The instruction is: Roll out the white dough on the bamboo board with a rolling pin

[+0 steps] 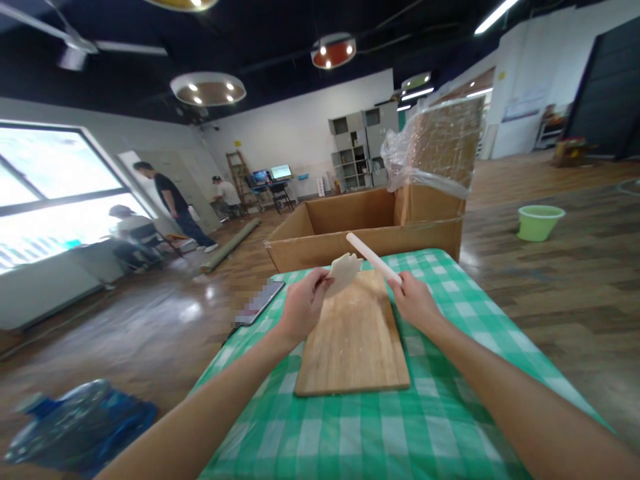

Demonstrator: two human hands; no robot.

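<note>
My left hand (pixel 306 301) pinches the edge of a thin, pale sheet of dough (pixel 345 272) with a ragged far edge. It holds the sheet raised over the far left part of a wooden cutting board (pixel 355 347). In my right hand (pixel 414 300) is a white rolling pin (pixel 373 257), gripped by its near end and slanting up to the left, above the board's far right side. The pin's tip is close to the dough sheet; whether they touch I cannot tell. Light specks, perhaps flour, lie on the board.
A green checked cloth (pixel 350 433) covers the table. A phone (pixel 260 303) lies at its left edge. Beyond the table stands a large cardboard box (pixel 360 237). A blue water jug (pixel 80 423) is on the floor at left, a green bucket (pixel 539 223) at right. Several people are farther back.
</note>
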